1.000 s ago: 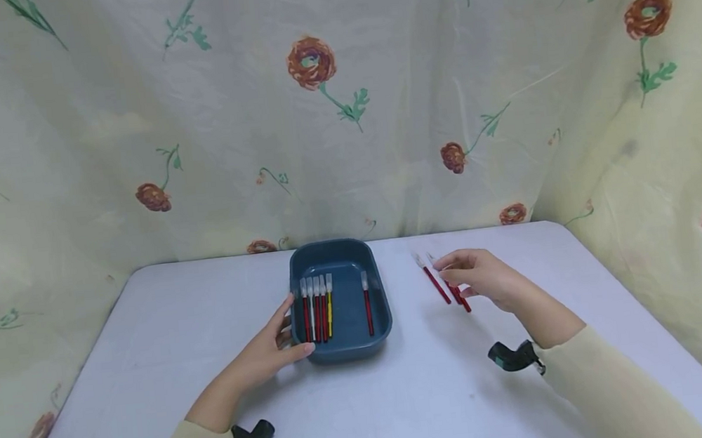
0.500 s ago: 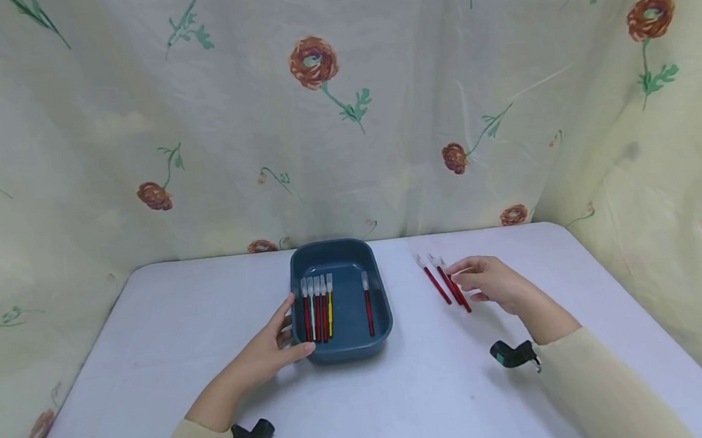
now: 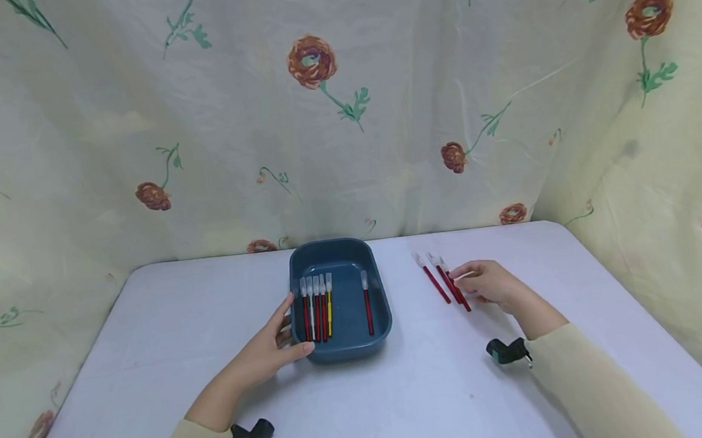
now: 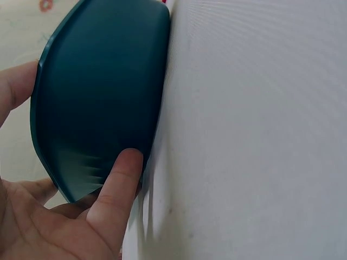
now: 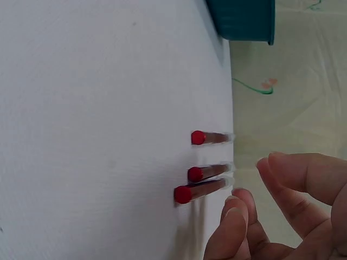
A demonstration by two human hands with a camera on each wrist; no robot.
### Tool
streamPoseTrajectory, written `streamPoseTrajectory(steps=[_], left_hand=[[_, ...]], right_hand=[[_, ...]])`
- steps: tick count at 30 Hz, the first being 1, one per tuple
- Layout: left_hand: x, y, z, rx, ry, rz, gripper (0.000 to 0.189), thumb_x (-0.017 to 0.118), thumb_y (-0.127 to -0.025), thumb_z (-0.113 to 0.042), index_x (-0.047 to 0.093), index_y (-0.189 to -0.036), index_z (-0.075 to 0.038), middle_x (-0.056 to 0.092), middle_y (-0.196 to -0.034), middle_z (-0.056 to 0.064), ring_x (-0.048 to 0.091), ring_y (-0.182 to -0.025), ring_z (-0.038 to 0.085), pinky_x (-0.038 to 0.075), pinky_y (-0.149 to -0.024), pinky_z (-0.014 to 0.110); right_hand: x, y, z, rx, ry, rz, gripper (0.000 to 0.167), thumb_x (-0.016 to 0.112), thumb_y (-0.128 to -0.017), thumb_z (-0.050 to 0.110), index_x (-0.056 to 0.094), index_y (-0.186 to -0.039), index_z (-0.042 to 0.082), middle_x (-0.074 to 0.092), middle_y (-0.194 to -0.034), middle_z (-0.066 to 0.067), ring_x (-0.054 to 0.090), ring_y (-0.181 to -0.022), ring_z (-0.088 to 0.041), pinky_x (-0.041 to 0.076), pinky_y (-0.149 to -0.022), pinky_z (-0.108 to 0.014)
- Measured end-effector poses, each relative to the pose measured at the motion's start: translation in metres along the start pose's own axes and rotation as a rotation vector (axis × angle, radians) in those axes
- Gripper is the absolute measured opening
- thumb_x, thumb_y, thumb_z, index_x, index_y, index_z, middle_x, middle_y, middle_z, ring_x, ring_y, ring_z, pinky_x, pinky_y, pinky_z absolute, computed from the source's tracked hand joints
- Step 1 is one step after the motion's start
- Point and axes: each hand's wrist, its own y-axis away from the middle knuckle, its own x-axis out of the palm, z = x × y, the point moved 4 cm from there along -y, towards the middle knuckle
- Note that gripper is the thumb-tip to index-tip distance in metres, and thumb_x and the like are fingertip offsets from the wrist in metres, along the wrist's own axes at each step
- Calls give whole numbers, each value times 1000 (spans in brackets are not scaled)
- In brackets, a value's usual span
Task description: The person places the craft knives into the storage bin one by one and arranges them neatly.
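My left hand [image 3: 266, 352] holds the left front corner of a blue bin [image 3: 351, 321], fingers against its side and thumb at the front. Inside, several slim pen-like sticks [image 3: 317, 310] with clear caps stand in a row on the left, red, whitish and yellow. A single red stick [image 3: 368, 305] lies apart on the right. Three more red sticks [image 3: 436, 281] lie slanted on the table right of the bin. Over the rightmost stick [image 5: 190, 193] hovers my right hand [image 3: 489, 284], its thumb and fingers apart with nothing between them.
A white-covered table [image 3: 424, 388] carries everything. Behind it and on both sides hangs a pale curtain [image 3: 372, 174] with flower prints. Black wrist cameras [image 3: 253, 436] sit on both forearms.
My right hand has drawn back slightly to the right and down, uncovering more of the red sticks. The left hand, the bin and the sticks stay in place.
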Motion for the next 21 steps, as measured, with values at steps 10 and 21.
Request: streamPoseTrajectory(steps=[10,21], left_hand=[[1,3,-2,1,4,-9,100,78,-89,-32,9,-163,-26,22,-161,26,30,-144,45,34,-112,54],[1,2,-3,10,-8,-12,101,78,-89,-33,9,-163,-25,23,-160,27,30,-144,46,34,-112,55]], right_hand=[[4,-7,-10,15,50,-24,27,64,-96,10,66,-121,1,63,-99,-6,53,-74,-14,48,-60,-26],[2,-11,-15,32,72,-28,26,64,-95,9,66,-120,0,64,-92,-5,51,-65,-11,44,-55,-24]])
